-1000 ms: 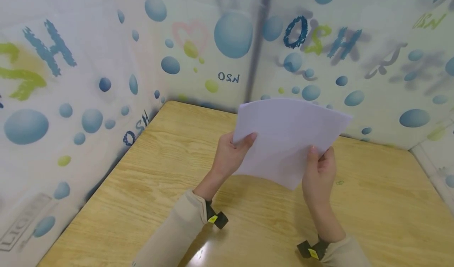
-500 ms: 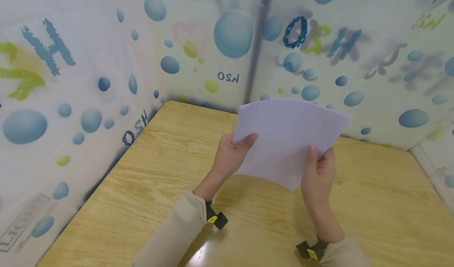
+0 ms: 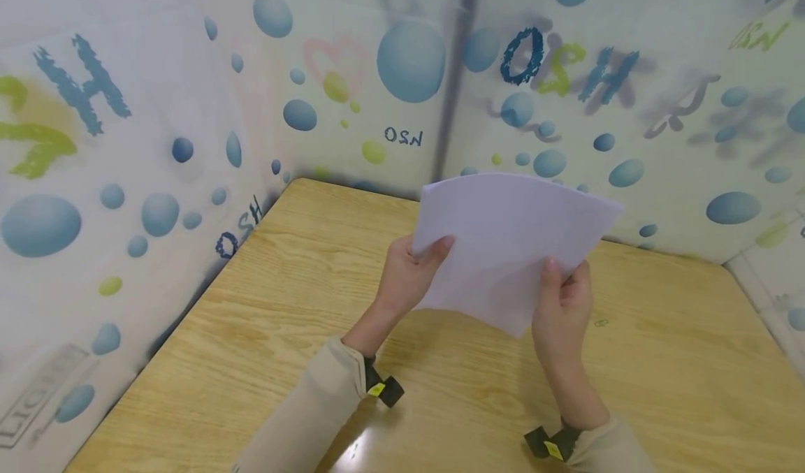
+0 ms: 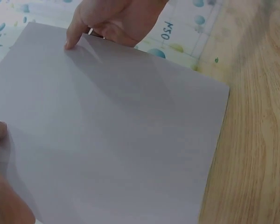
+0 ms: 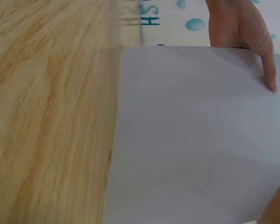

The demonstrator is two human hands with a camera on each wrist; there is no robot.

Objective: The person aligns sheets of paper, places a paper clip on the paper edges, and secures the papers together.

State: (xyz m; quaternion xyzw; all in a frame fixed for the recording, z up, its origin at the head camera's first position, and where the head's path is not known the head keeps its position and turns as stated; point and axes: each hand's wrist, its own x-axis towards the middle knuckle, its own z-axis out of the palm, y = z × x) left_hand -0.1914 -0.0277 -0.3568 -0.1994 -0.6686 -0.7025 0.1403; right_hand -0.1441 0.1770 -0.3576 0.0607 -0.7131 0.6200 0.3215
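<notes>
White paper (image 3: 497, 242), blank on the side that faces me, is held tilted above the wooden table and bows slightly. Its edge looks like more than one sheet, but I cannot tell how many. My left hand (image 3: 405, 277) grips the left edge, thumb on the front and fingers hidden behind. On the opposite edge my right hand (image 3: 564, 323) pinches the paper (image 5: 186, 126) with the thumb in front. In the left wrist view the right hand (image 4: 121, 18) shows curled fingers behind the edge.
The wooden table (image 3: 264, 333) meets printed walls (image 3: 352, 54) with blue bubbles and letters. A small green paper clip (image 3: 602, 323) lies on the table right of my right hand. Each wrist wears a black camera mount (image 3: 385, 389) with a yellow mark.
Both hands keep their grip on the paper, which stays nearly still. The whole scene shifts only very slightly left.
</notes>
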